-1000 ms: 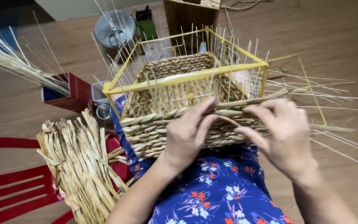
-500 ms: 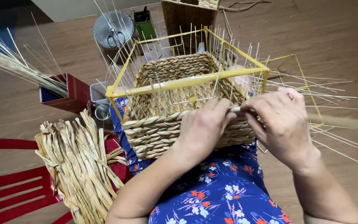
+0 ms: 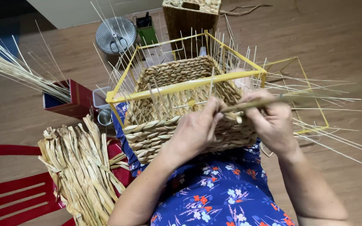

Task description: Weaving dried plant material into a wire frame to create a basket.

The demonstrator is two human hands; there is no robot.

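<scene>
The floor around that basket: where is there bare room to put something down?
Bare wood floor lies beyond the empty yellow frame, upper right. Left of the red box is also free. Behind the basket, the round tin and woven box crowd it.
</scene>
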